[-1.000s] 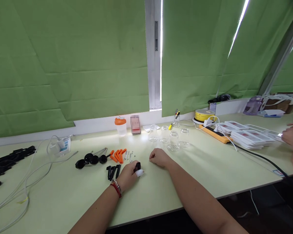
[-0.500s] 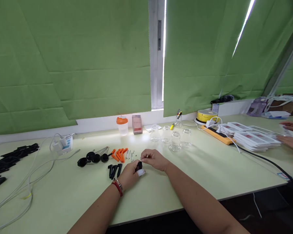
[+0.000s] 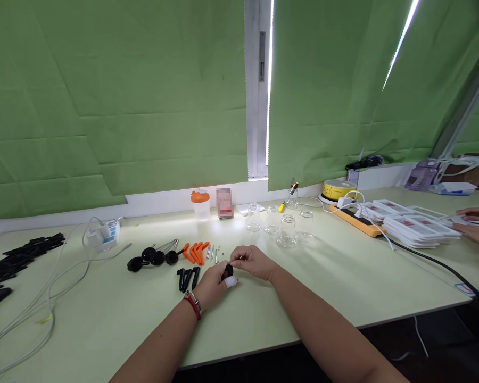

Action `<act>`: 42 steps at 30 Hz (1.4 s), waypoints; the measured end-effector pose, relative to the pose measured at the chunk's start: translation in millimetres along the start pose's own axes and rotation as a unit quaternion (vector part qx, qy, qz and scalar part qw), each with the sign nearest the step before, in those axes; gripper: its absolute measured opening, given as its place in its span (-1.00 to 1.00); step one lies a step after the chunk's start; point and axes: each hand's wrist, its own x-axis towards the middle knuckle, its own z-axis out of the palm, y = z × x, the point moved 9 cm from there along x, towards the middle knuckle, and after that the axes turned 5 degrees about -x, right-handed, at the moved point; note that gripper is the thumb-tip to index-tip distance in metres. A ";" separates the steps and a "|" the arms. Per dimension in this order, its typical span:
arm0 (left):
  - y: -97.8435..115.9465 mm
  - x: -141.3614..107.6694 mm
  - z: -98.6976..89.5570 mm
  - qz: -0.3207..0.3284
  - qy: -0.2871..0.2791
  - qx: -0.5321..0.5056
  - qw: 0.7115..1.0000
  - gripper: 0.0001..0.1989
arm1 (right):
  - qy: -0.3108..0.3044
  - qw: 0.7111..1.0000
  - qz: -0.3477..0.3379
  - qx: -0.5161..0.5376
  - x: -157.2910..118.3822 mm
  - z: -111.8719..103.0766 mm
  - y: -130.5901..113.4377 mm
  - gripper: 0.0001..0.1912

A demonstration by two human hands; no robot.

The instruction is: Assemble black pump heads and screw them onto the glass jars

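Observation:
My left hand [image 3: 212, 284], with a white wrap on the thumb, is closed around a small black part [image 3: 228, 271] whose kind I cannot make out. Just to its right, my right hand [image 3: 250, 261] pinches at the top of that part; whatever is between these fingertips is too small to see. Left of my hands lie several black L-shaped pieces [image 3: 188, 279]. Behind them are several orange bent pieces [image 3: 196, 252] and a few small metal pins [image 3: 210, 251]. Black round-headed parts with metal rods [image 3: 157, 258] lie farther left.
Glass jars [image 3: 287, 234] stand beyond my right hand, near an orange-lidded cup [image 3: 200, 206]. An orange power strip [image 3: 355, 221] and stacked white frames [image 3: 419, 229] lie right, by another person's hands [image 3: 477, 223]. Cables [image 3: 50, 298] and black parts [image 3: 19, 260] occupy the left.
My two hands stay in nearly the same place on the black part. At the far right, the other person's hands have lowered slightly with a white piece.

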 end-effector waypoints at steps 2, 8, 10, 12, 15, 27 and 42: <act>-0.6 -0.1 0.4 0.000 -0.001 0.000 1.000 -0.87 | 0.000 1.000 0.001 0.001 -0.2 0.1 0.1 -0.83; -2.1 -0.3 1.2 -0.001 -0.004 -0.002 1.000 -0.88 | -0.003 1.000 0.000 0.005 0.4 0.2 -1.2 -0.85; -2.1 -0.3 1.2 -0.001 -0.004 -0.004 1.000 -0.88 | -0.003 1.000 0.000 0.005 0.8 0.1 -0.5 -0.85; -2.1 -0.2 1.0 -0.002 -0.003 -0.004 1.000 -0.88 | -0.003 1.000 0.000 0.006 1.0 0.1 0.9 -0.85; -2.3 -0.2 0.9 -0.004 -0.002 -0.004 1.000 -0.88 | -0.002 1.000 0.003 0.007 0.8 0.6 2.5 -0.86; 0.7 -0.4 0.1 -0.012 -0.011 0.005 1.000 -0.87 | 0.127 0.953 0.163 -0.221 -7.0 -57.1 42.8 -0.76; 3.8 -1.7 -0.5 -0.020 -0.012 0.010 1.000 -0.86 | 0.084 0.961 0.152 -0.216 -5.9 -38.8 43.4 -0.92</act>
